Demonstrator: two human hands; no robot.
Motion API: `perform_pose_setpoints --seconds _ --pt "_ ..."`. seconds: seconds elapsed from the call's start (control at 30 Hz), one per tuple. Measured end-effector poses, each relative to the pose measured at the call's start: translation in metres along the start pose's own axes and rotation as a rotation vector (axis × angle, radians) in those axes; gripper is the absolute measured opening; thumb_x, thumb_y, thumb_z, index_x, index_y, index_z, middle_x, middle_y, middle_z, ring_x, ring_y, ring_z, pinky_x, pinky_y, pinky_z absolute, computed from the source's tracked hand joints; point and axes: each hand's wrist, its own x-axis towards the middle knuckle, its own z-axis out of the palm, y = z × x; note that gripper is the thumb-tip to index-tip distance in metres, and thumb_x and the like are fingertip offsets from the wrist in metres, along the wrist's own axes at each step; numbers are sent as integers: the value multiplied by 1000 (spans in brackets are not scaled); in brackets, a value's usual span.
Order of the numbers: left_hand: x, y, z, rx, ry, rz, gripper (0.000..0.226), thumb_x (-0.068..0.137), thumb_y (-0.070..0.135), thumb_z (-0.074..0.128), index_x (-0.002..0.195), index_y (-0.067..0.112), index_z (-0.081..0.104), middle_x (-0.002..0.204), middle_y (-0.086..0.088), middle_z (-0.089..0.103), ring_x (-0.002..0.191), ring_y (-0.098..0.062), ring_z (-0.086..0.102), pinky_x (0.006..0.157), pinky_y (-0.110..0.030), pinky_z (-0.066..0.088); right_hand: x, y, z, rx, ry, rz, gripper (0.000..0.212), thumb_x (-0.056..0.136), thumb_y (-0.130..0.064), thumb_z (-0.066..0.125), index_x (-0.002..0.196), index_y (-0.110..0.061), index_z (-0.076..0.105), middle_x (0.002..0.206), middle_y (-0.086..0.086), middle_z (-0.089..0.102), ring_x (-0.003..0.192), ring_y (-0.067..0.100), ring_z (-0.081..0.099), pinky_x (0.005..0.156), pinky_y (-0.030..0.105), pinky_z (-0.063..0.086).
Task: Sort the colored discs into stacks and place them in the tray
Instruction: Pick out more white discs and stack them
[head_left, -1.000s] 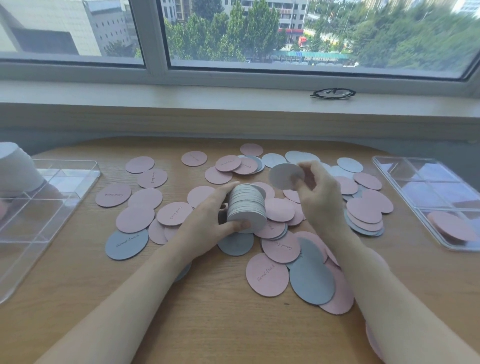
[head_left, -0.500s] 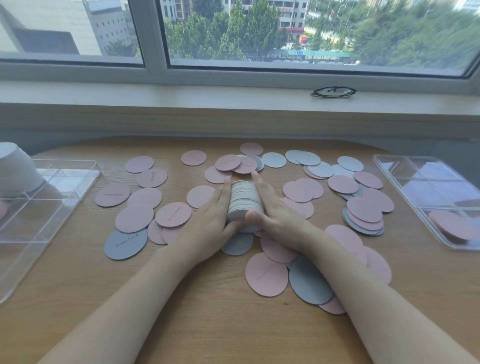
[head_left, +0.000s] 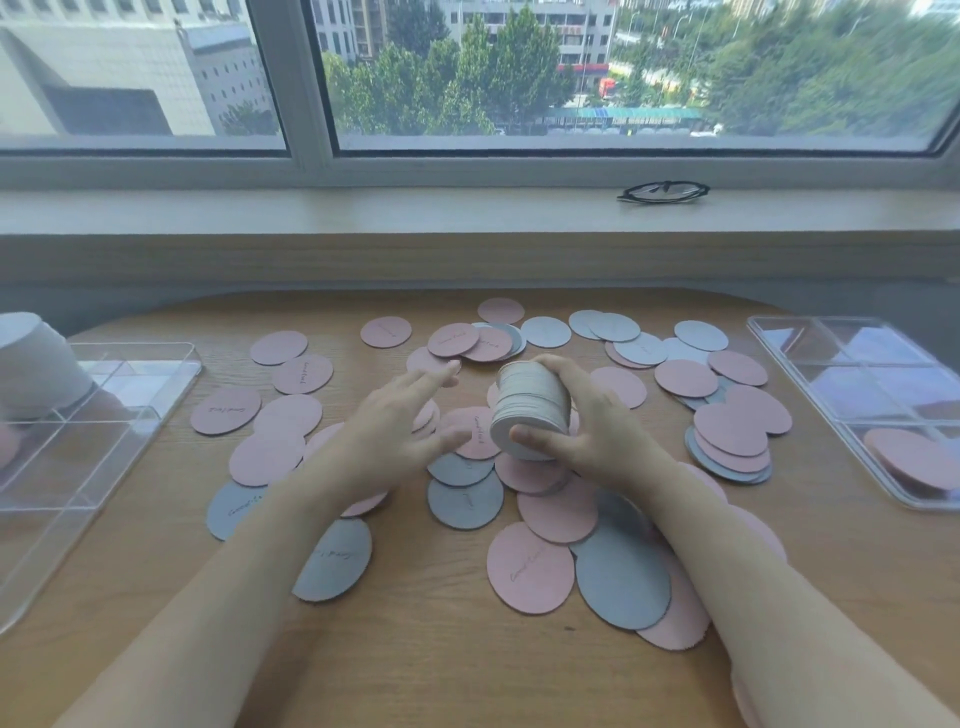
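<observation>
On the rounded wooden table (head_left: 415, 649), flat pink and grey felt-like discs (head_left: 530, 566) are being left scattered. A thick tilted stack of pale grey discs (head_left: 530, 410) is being gripped by the right hand (head_left: 597, 431). The left hand (head_left: 395, 431) is being held spread, touching nothing. A clear plastic compartment tray (head_left: 779, 338) is being cut off at the right edge.

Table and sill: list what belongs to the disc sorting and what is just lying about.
Job: stack in right hand; left hand; pink discs; grey discs; left tray; right tray.
Lying about: glasses on sill.
</observation>
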Motion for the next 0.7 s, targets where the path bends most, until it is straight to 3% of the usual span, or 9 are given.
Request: perform_pose_setpoints --seconds 0.07,0.13,0.2,0.27,0.37,0.53,0.63,0.7 --pt "17 -1 -5 -107 74 0 46 99 33 57 143 23 50 138 14 51 130 1 42 108 -16 31 1 3 2 -14 -42 23 71 74 -68 66 133 -36 42 118 -19 56 109 2 54 94 30 45" --pt "44 -3 -2 -81 132 23 36 102 22 54 137 21 57 137 13 53 129 -2 44 107 -18 32 2 5 5 -2 -45 19 66 78 -64 69 131 -37 43 117 -20 56 108 -3 52 90 20 42" --pt "75 -6 5 15 129 23 38 103 24 52 141 22 55 145 13 48 136 -6 39 113 -25 29 2 4 7 -13 -31 9 62 82 -56 71 133 -34 43 119 -19 55 108 -11 48 84 4 33" --pt "103 -9 13 139 50 3 44 104 32 48 148 29 46 156 13 36 147 -10 24 119 -31 21 2 3 7 -18 -24 3 62 83 -52 72 134 -32 43 120 -18 54 108 -15 45 81 -2 30" --pt "124 -17 20 370 -104 -55 48 103 44 42 150 39 37 164 11 22 151 -17 17 118 -36 21 2 6 6 8 -37 10 62 82 -52 72 133 -34 42 119 -19 54 108 -14 46 83 -1 31" --pt "104 -40 15 338 -139 -130 51 101 51 45 150 49 31 165 16 15 149 -14 23 118 -36 24 0 6 5 15 -49 17 68 82 -54 72 138 -32 40 123 -20 52 107 -6 47 85 3 32" --pt "81 -54 7 291 -109 -101 49 101 47 48 149 42 39 163 15 21 147 -13 27 118 -34 23 1 4 5 18 -53 20 70 82 -54 72 140 -31 40 126 -18 51 112 0 47 88 12 33" --pt "68 -60 3 285 -66 -78 45 100 50 47 142 35 51 157 12 36 141 -15 37 115 -36 30 0 3 6 27 -57 24 69 82 -53 72 139 -32 40 125 -18 51 112 0 47 89 17 34"
